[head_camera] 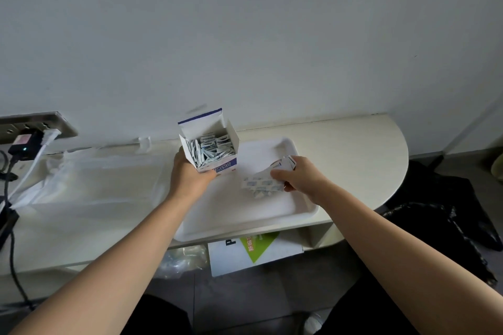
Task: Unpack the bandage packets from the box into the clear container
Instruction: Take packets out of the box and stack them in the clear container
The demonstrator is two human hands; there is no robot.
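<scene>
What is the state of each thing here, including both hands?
box: open, flap up, many packets still inside.
left hand: grips the box.
right hand: holds a bunch of bandage packets.
bandage packets: out of the box, over the container.
container: on the table, top open.
white plug: in the wall socket.

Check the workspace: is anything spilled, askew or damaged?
Nothing looks spilled or damaged. The left hand holds the open box tilted, with bandage packets jumbled inside. The right hand holds a packet strip over the white tray.
</scene>
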